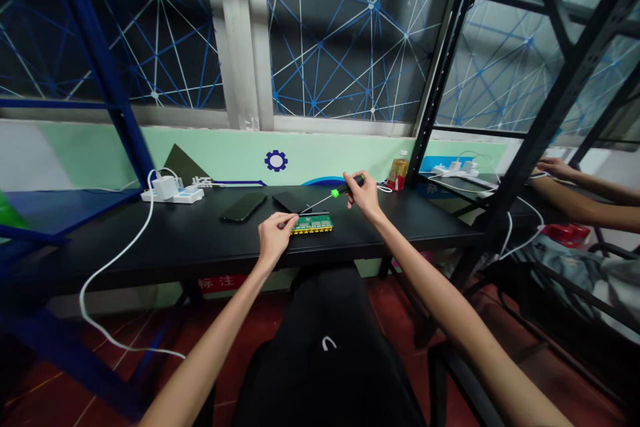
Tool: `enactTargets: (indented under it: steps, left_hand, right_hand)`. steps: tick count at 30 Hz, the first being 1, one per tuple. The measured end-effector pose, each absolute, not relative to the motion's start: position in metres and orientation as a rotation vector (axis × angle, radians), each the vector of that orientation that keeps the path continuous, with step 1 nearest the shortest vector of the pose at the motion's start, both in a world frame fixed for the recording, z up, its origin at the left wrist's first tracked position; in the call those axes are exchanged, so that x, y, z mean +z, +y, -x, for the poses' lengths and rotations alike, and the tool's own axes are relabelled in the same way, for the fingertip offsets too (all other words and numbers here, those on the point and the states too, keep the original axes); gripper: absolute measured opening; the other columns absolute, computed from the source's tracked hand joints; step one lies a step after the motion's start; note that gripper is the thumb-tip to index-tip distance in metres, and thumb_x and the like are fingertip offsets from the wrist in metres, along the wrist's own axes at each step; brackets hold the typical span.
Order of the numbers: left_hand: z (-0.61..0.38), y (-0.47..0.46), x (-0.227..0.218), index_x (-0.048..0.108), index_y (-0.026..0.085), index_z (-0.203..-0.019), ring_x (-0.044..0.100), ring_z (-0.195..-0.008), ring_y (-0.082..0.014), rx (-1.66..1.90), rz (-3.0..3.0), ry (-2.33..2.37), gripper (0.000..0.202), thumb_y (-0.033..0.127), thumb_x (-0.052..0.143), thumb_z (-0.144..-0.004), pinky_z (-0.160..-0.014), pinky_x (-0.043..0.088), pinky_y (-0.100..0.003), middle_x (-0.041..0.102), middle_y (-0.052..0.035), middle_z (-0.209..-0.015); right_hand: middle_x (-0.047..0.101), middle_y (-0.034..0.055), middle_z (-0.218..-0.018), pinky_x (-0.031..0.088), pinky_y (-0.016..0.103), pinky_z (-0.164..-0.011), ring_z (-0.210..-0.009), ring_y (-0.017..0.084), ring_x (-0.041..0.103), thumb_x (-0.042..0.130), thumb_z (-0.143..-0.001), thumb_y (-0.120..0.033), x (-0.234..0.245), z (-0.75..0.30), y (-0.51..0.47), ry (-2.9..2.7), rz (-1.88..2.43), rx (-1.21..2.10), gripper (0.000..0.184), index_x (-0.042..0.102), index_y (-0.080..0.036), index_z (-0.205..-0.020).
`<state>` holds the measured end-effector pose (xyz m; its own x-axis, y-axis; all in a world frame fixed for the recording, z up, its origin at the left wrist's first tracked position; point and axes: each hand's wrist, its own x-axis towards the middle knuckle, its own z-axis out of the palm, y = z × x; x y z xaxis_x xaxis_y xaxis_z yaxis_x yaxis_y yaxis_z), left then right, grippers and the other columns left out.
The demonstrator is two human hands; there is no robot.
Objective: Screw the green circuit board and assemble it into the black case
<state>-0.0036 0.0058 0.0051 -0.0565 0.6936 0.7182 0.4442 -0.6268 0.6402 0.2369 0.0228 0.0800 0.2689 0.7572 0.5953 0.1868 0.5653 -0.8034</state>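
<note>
A green circuit board with yellow edge connectors lies on the black table. My left hand rests at the board's left end, fingers curled and pinched on its edge. My right hand is closed round the black and green handle of a screwdriver. The thin shaft slants down to the left, with its tip near the board's left end by my left fingers.
A black phone and a flat dark object lie behind the board. A white power strip with charger and trailing cable sits at the back left. A small bottle stands by a black rack post. Another person's arms reach in at right.
</note>
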Motion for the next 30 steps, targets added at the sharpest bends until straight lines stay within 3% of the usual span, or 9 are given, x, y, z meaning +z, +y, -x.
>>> enactTargets:
  steps: [12,30]
  left_hand:
    - [0.005,0.017,-0.004,0.080,0.018,-0.089,0.073,-0.085,-0.0256,1.725,-1.740,1.068,0.024,0.037,0.072,-0.076,-0.081,0.058,-0.037,0.078,-0.0087,-0.094]
    - [0.004,0.017,-0.003,0.079,0.015,-0.094,0.075,-0.084,-0.0271,1.707,-1.661,1.059,0.030,0.037,0.075,-0.074,-0.082,0.060,-0.039,0.078,-0.0113,-0.091]
  right_hand:
    - [0.052,-0.0093,-0.044,0.039,0.020,-0.027,-0.029,0.010,0.048,0.068,-0.078,-0.060,0.080,-0.232,0.018,-1.279,0.936,0.457,0.042,0.048,-0.024,-0.082]
    - [0.052,-0.0095,-0.045,0.038,0.020,-0.028,-0.030,0.011,0.049,0.066,-0.079,-0.062,0.078,-0.226,0.017,-1.285,0.946,0.435,0.042,0.048,-0.024,-0.082]
